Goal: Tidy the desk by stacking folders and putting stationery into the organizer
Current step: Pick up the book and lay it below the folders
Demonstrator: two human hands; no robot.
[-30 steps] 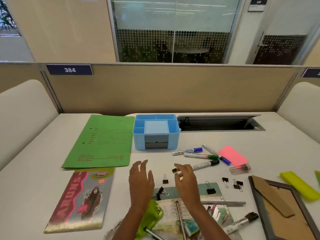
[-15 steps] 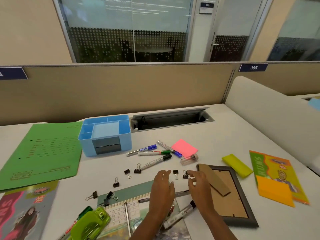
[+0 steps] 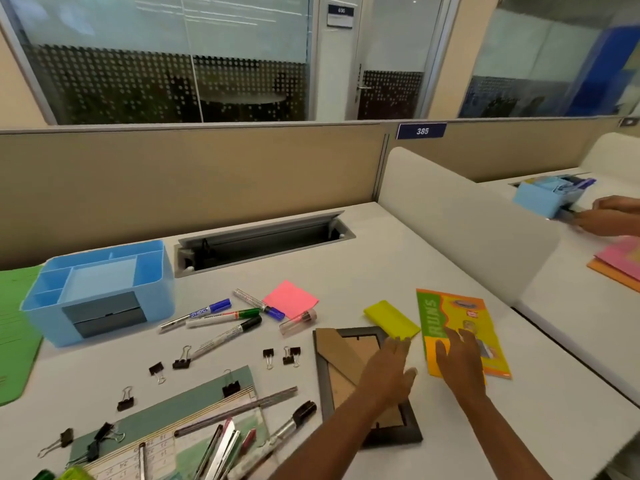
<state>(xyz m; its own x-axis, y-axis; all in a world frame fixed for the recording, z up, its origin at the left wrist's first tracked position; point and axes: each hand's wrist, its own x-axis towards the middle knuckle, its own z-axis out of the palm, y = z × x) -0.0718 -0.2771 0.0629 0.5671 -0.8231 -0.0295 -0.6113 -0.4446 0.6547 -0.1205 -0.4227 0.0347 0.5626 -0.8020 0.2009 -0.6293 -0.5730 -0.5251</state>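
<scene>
Obs.: both hands are open and hold nothing. The left hand (image 3: 388, 372) has its fingers spread flat over the right edge of the face-down picture frame (image 3: 341, 355), with its fingertips just short of the yellow case (image 3: 391, 318) at 12 o'clock. The right hand (image 3: 457, 365) has straight fingers over the lower half of the booklet (image 3: 460, 320).

The blue organizer (image 3: 157, 296) stands well apart at 10 o'clock, beside the green folder (image 3: 14, 323). Markers (image 3: 225, 315), pink notes (image 3: 290, 297), a clear tube (image 3: 298, 320) and binder clips (image 3: 268, 355) lie between it and the hands.

The desk (image 3: 363, 265) is bare from the booklet toward the cable tray (image 3: 263, 237) at 11 o'clock. The desk edge runs near the booklet at 3 o'clock, and a white divider (image 3: 460, 220) stands at 1 o'clock.

Half a second ago both hands were at the frame's near-left corner by the clips, the right one pinching. Both have now moved right.
</scene>
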